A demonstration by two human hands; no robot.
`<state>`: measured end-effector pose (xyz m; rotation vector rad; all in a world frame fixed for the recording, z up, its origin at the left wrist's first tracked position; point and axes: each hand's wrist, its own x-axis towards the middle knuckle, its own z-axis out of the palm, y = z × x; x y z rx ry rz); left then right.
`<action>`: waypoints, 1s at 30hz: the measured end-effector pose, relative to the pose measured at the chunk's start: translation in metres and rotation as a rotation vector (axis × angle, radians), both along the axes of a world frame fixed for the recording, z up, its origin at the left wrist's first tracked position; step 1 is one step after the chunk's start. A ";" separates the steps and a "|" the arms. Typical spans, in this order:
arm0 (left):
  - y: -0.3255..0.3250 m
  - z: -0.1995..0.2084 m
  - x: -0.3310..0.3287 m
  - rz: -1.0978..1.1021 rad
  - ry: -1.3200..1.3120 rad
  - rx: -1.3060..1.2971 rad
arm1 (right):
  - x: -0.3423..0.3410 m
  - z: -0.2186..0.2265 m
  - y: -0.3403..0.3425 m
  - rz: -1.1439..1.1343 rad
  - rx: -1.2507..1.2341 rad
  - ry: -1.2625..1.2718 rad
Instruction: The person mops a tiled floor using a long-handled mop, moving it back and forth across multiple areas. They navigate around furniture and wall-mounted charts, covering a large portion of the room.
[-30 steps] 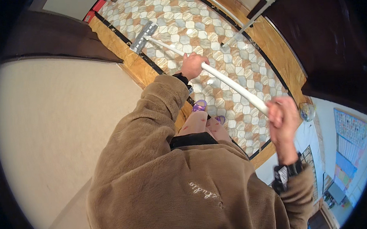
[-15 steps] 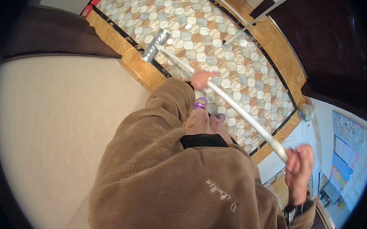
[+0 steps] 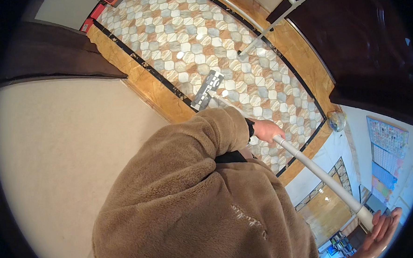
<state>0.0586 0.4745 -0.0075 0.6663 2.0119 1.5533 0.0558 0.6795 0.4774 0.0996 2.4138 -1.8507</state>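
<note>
A flat mop with a long white pole (image 3: pixel 317 172) slants across in front of me, from upper left to lower right. Its grey-and-white mop head (image 3: pixel 207 89) is over the patterned floor, beside the dark border strip. My left hand (image 3: pixel 266 130) is closed round the middle of the pole, below a brown fleece sleeve. At the pole's upper end, my right hand (image 3: pixel 381 234) holds the grip with its fingers only partly curled. My left sleeve hides part of the pole near the head.
A tiled floor (image 3: pixel 229 34) with an orange-brown edge runs ahead. Left stands a beige wall or panel (image 3: pixel 77 150) below a dark curtain-like cloth (image 3: pixel 58 55). A thin white rack frame (image 3: pixel 287 15) stands at upper right. Posters (image 3: pixel 387 143) hang on the right wall.
The mop has been pulled back toward me, its head now nearer and further right. Both hands have moved right and down with the pole.
</note>
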 end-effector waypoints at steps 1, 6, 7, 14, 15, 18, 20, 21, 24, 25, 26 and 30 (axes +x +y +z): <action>-0.001 0.000 0.002 0.019 0.017 0.019 | -0.002 -0.002 0.000 -0.012 -0.052 0.003; 0.003 -0.003 0.009 0.060 0.014 -0.030 | 0.005 0.001 0.015 0.024 -0.113 0.002; 0.005 -0.003 0.011 0.063 0.016 -0.038 | 0.007 0.001 0.021 0.013 -0.097 0.008; 0.007 -0.002 0.019 0.011 0.014 -0.023 | 0.017 -0.013 0.058 -0.072 -0.025 0.129; 0.007 -0.001 0.019 -0.002 0.006 -0.039 | 0.019 -0.013 0.058 -0.090 -0.034 0.134; 0.006 0.005 0.021 -0.020 -0.005 -0.063 | 0.026 -0.008 0.051 0.112 -0.307 -0.040; 0.005 0.008 0.023 -0.011 0.002 -0.061 | 0.030 -0.006 0.046 0.085 -0.287 -0.009; 0.005 0.009 0.024 0.000 0.011 -0.057 | 0.031 -0.006 0.045 0.073 -0.276 0.006; 0.004 0.012 0.027 0.017 0.017 -0.055 | 0.030 -0.009 0.054 0.052 -0.325 -0.005; 0.004 0.013 0.027 0.024 0.029 -0.045 | 0.027 -0.012 0.061 0.027 -0.248 0.029; 0.003 0.014 0.027 0.022 0.026 -0.071 | 0.024 -0.014 0.069 0.001 -0.171 0.064; 0.002 0.014 0.024 -0.013 0.013 -0.140 | 0.014 -0.023 0.100 0.055 -0.138 0.060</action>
